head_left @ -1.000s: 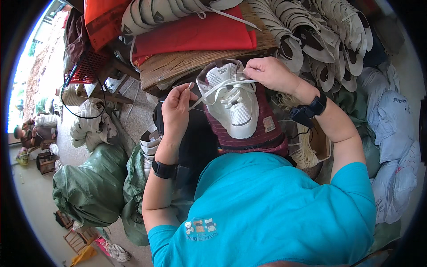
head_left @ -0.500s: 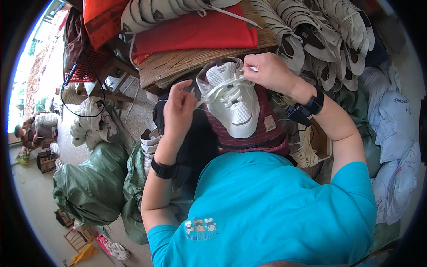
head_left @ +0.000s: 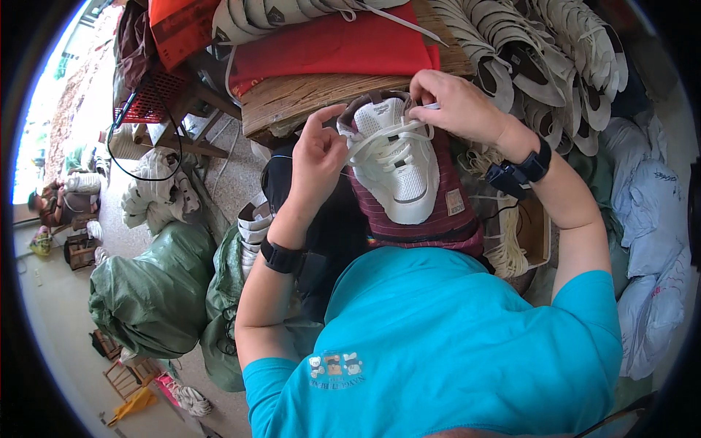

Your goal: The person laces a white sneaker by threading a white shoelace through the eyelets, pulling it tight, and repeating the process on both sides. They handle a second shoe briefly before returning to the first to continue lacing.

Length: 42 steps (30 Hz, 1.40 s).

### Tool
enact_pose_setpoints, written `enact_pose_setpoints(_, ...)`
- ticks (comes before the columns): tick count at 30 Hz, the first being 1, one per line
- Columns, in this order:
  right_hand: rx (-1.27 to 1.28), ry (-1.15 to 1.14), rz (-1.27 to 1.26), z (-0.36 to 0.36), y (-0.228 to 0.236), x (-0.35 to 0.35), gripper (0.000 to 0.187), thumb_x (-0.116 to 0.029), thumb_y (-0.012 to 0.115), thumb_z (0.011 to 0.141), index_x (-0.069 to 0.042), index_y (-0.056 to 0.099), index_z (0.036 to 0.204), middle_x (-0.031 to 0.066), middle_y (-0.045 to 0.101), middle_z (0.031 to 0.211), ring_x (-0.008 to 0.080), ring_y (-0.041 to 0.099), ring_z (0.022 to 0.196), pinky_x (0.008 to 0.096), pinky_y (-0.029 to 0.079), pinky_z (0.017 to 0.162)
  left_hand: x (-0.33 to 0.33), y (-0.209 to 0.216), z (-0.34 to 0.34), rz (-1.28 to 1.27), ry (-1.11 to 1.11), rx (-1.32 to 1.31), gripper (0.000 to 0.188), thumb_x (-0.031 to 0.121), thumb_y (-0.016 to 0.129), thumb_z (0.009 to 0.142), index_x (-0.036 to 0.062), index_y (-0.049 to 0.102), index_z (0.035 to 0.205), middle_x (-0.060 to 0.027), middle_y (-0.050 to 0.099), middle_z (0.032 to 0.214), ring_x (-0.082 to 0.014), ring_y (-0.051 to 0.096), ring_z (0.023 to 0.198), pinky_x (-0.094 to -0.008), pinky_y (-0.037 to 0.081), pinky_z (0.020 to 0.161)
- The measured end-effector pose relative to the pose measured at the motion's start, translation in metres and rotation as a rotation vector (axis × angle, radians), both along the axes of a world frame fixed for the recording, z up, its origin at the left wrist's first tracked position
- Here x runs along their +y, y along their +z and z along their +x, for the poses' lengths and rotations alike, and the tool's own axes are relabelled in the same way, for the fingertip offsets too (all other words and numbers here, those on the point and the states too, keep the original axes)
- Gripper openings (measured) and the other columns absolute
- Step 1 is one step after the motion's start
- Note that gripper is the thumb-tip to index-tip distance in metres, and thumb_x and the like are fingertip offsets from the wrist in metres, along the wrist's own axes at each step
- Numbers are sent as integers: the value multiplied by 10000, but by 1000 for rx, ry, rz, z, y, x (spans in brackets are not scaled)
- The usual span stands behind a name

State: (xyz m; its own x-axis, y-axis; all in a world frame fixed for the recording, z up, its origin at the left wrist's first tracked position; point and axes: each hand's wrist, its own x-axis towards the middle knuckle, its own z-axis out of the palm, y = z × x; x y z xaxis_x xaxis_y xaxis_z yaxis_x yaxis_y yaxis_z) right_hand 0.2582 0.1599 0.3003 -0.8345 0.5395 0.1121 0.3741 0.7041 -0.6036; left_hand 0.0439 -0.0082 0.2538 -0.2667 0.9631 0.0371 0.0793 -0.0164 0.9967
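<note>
A white shoe upper (head_left: 406, 191) with mesh panels and a grey-brown collar rests on a maroon striped cloth (head_left: 456, 171) over my lap, its toe toward me. A pale shoelace (head_left: 393, 136) runs through its eyelets and crosses loosely over the tongue. At the upper's right collar edge, my right hand (head_left: 460, 109) pinches the lace, whose white tip shows at the fingertips. Beside the left eyelet row, my left hand (head_left: 318, 162) is closed with the index finger bent; a strand of lace leads to its fingertips, partly hidden.
A wooden bench (head_left: 292, 109) stands just beyond, bearing a red cloth (head_left: 328, 55) and a row of nested uppers (head_left: 281, 16). More stacked uppers (head_left: 511, 51) lie at far right. A box holding a bundle of laces (head_left: 509, 244) is near my right elbow. Green sacks (head_left: 157, 292) sit left.
The view has shifted slightly, so the scene sits further right. My right hand has risen a little with the lace, and my left hand has come closer to the upper's left edge.
</note>
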Motion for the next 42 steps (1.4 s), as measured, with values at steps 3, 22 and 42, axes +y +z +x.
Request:
enact_pose_setpoints(3, -3, 145, -18, 0, 1, 12, 259, -139, 687, 838, -37, 639, 1071, 100, 590, 911, 236, 596, 832, 350, 487, 747, 2, 1, 5, 22, 27, 255, 440, -61, 510, 890, 36, 525, 1319, 25, 550, 709, -29, 476, 626, -199, 389, 578)
enact_pose_setpoints(22, -331, 285, -224, -19, 12, 38, 238, -206, 710, 846, -44, 679, 1017, 61, 622, 831, 169, 581, 769, 321, 481, 711, 19, 16, -32, -71, -185, 567, 185, 96, 681, 914, 32, 665, 1087, 4, 533, 818, -103, 516, 739, -254, 459, 688)
enact_pose_setpoints(42, 168, 25, -494, -68, 19, 3, 199, -187, 665, 925, 8, 693, 943, 47, 629, 917, 118, 603, 830, 274, 493, 746, 23, 67, -1, 146, -22, 275, 207, 176, 639, 955, 8, 736, 879, -7, 588, 852, -94, 528, 815, -224, 432, 785)
